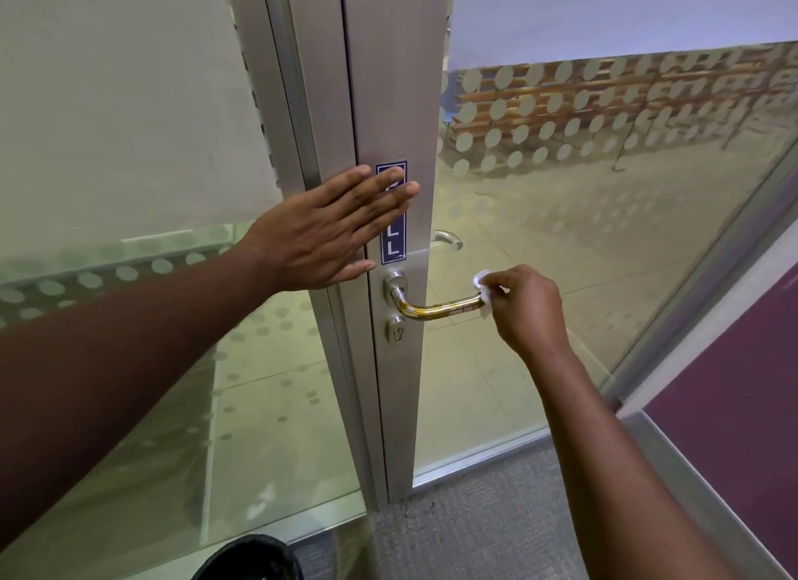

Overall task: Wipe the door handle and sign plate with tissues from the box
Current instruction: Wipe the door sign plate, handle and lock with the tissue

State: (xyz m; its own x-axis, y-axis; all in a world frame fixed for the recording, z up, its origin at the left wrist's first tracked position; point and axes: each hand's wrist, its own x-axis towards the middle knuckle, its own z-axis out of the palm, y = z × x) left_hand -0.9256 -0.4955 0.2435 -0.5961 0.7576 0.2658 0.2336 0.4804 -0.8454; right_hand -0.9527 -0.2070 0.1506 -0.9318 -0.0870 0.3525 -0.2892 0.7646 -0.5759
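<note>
A metal lever door handle (436,308) sticks out to the right from the aluminium door stile (388,104). Its bar looks smeared with yellowish streaks. My right hand (524,305) is closed on a crumpled white tissue (484,286) and presses it around the free end of the handle. Above the handle is a narrow blue sign plate (394,242) with white letters. My left hand (332,229) lies flat on the stile, fingers spread, and its fingertips cover the top of the sign. The tissue box is not in view.
A keyhole cylinder (395,333) sits below the handle. Glass panels with frosted dots (561,117) flank the door. A second handle (447,238) shows through the glass. A dark round bin (250,558) stands at the bottom edge, on grey carpet (496,514).
</note>
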